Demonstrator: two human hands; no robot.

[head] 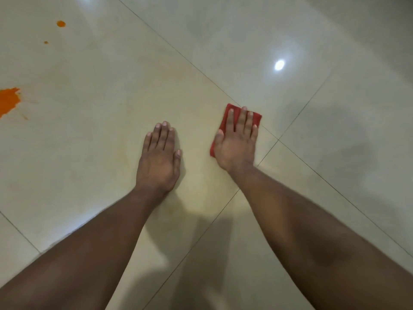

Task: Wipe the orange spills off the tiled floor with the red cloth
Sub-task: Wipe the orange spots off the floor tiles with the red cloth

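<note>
On the tiled floor point(93, 153), near the spot where 4 tiles meet at dark grout lines, the right hand point(237, 142) lies flat on the red cloth point(227, 118), fingers straight and close together, palm pressing the cloth down. The cloth is folded into a small pad; red shows past the fingertips and along the thumb side, while the hand covers the rest. It sits on the big cream tile, just beside the grout crossing. The left hand point(159, 157) lies flat on the bare tile just beside it, fingers straight and together, thumb along the side, holding nothing. The 2 hands are near each other but apart.

Well apart from the cloth, toward the left edge of the floor in view, lies the largest orange spill point(9, 101), a splash with thin streaks trailing from it, cut off by the picture's left edge. Farther off, toward the far left corner, sit a round orange drop point(61, 23) and a tiny orange speck point(46, 42). Between the hands and these spills the tile is open, glossy and pale.

The floor is shiny and reflects a bright round light point(279, 64) on the far right tile. Soft shadows fall under both forearms. The hands look slightly blurred, and how far the cloth extends under the palm cannot be told.
</note>
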